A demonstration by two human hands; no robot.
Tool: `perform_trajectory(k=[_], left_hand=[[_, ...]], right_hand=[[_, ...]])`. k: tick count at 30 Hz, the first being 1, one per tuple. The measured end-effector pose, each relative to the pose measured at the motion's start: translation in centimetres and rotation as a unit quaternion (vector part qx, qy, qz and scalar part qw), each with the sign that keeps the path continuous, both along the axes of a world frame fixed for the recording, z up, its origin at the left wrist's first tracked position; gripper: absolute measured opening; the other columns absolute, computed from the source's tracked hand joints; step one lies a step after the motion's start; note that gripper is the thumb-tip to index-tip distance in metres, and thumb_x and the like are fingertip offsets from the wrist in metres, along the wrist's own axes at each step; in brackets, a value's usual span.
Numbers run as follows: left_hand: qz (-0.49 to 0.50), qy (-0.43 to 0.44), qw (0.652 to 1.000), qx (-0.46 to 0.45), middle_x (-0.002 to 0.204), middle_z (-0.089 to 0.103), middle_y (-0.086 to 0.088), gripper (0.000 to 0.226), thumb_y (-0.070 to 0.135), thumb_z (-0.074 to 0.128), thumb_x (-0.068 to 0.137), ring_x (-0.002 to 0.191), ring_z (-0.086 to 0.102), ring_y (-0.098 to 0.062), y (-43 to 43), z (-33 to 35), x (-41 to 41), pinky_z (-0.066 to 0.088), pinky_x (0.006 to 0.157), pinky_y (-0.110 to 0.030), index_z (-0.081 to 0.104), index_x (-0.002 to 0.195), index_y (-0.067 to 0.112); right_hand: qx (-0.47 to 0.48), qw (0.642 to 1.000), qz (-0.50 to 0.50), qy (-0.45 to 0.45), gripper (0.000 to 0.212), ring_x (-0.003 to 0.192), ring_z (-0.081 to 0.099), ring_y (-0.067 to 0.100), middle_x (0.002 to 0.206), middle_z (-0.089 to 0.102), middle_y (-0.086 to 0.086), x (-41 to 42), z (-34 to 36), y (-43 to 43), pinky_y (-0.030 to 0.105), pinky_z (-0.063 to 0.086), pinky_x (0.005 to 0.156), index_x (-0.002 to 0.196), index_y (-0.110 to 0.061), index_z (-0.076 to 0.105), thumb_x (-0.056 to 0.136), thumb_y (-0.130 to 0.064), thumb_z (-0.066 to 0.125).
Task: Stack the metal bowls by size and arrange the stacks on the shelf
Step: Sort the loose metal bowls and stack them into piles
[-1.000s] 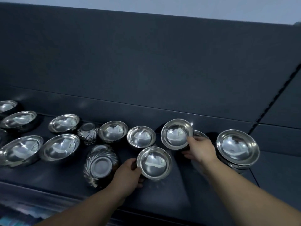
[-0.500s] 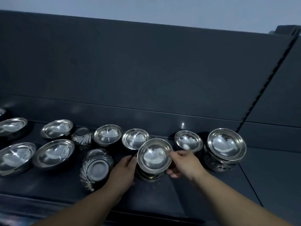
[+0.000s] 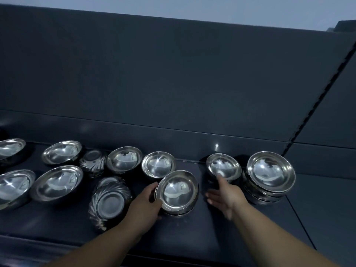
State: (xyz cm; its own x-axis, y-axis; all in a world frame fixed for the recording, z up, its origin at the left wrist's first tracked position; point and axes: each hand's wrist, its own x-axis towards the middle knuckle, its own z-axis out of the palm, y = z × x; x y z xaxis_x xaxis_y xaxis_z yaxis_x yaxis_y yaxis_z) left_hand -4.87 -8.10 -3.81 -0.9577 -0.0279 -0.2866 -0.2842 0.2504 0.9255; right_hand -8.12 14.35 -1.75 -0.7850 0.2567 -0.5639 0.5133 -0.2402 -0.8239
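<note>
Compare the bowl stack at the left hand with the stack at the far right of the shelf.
The held stack is low, a few bowls; the far-right stack is taller, with more rims showing. The far-right stack's bowls look wider than the held stack's. The left hand grips the held stack; no hand touches the far-right stack. Both are plain shiny metal bowls nested open side up.

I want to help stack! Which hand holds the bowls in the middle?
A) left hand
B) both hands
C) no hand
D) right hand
A: the left hand grips the middle bowl stack by its rim; the right hand reaches open toward a small bowl.
</note>
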Motion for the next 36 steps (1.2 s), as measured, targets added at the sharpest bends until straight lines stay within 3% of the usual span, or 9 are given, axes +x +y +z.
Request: perform_trajectory(k=[3,8,14,20,22,24,27,29,36], left_hand=[[0.006,0.004,1.0,-0.002,0.112,0.068,0.016,0.043,0.026,0.062,0.087,0.103,0.065,-0.009,-0.1,-0.2,-0.1,0.059,0.078,-0.032,0.052,0.123,0.048],[0.02,0.004,1.0,-0.002,0.12,0.065,0.01,0.046,0.022,0.061,0.089,0.108,0.063,-0.012,-0.1,-0.7,-0.7,0.059,0.082,-0.036,0.052,0.132,0.036],[0.012,0.009,1.0,-0.021,0.118,0.066,0.009,0.04,0.022,0.059,0.091,0.105,0.064,-0.012,0.0,-0.1,-0.4,0.058,0.086,-0.039,0.054,0.129,0.034],[-0.06,0.158,0.963,-0.211,0.131,0.051,0.014,0.051,0.024,0.058,0.09,0.125,0.05,-0.009,-1.0,2.5,0.4,0.037,0.107,-0.024,0.045,0.139,0.026],[-0.064,0.232,0.923,-0.302,0.136,0.047,0.008,0.057,0.024,0.064,0.086,0.13,0.045,-0.014,-2.1,3.5,0.8,0.031,0.106,-0.021,0.045,0.14,0.02],[-0.058,0.268,0.869,-0.412,0.143,0.046,-0.001,0.064,0.032,0.07,0.079,0.133,0.043,-0.023,-3.5,3.8,1.1,0.029,0.111,-0.033,0.049,0.138,0.02],[-0.077,0.164,0.811,-0.556,0.157,0.021,0.003,0.08,0.053,0.064,0.076,0.146,0.017,-0.026,-5.5,4.2,2.1,0.011,0.117,-0.047,0.031,0.146,0.033],[-0.092,0.095,0.807,-0.575,0.16,0.006,0.004,0.091,0.06,0.065,0.073,0.148,0.003,-0.028,-6.6,4.0,2.6,0.007,0.116,-0.053,0.02,0.148,0.038],[-0.099,0.069,0.824,-0.554,0.16,0.002,0.002,0.104,0.051,0.073,0.069,0.145,0.009,-0.033,-8.1,3.4,3.1,0.031,0.111,-0.045,0.008,0.15,0.041]], right_hand=[[-0.014,0.999,-0.041,0.001,0.061,0.092,0.065,0.032,0.116,0.061,0.026,-1.0,-0.3,0.6,0.04,0.054,0.08,0.141,-0.001,0.04,0.098,-0.044,0.05],[-0.068,0.994,-0.087,-0.005,0.044,0.087,0.066,0.029,0.107,0.062,0.023,-1.9,0.1,0.3,0.039,0.055,0.083,0.14,-0.005,0.041,0.102,-0.026,0.045],[-0.062,0.994,-0.087,0.03,0.016,0.076,0.063,0.027,0.087,0.062,0.019,-1.4,1.7,-0.3,0.04,0.055,0.084,0.108,-0.002,0.053,0.1,-0.012,0.044],[0.027,0.994,-0.029,0.106,0.021,0.058,0.061,0.02,0.073,0.064,0.013,-0.9,5.5,-0.8,0.029,0.053,0.057,0.1,0.003,0.062,0.093,-0.011,0.048],[0.065,0.991,0.018,0.116,0.019,0.053,0.059,0.018,0.07,0.063,0.014,-0.3,6.6,-1.2,0.027,0.051,0.049,0.096,0.002,0.064,0.092,-0.01,0.049],[0.109,0.985,0.073,0.112,0.018,0.049,0.057,0.018,0.065,0.062,0.013,0.6,7.2,-1.8,0.026,0.049,0.046,0.089,-0.001,0.065,0.091,-0.011,0.051],[0.168,0.971,0.136,0.101,0.019,0.047,0.055,0.019,0.06,0.062,0.013,2.1,7.5,-2.8,0.027,0.048,0.048,0.077,-0.003,0.064,0.09,-0.012,0.053],[0.205,0.96,0.163,0.096,0.02,0.048,0.056,0.021,0.062,0.064,0.014,2.7,7.4,-3.3,0.028,0.049,0.048,0.079,-0.001,0.065,0.09,-0.014,0.054],[0.266,0.939,0.202,0.082,0.022,0.048,0.057,0.023,0.062,0.065,0.015,3.4,6.6,-4.2,0.029,0.05,0.047,0.073,-0.003,0.062,0.089,-0.014,0.051]])
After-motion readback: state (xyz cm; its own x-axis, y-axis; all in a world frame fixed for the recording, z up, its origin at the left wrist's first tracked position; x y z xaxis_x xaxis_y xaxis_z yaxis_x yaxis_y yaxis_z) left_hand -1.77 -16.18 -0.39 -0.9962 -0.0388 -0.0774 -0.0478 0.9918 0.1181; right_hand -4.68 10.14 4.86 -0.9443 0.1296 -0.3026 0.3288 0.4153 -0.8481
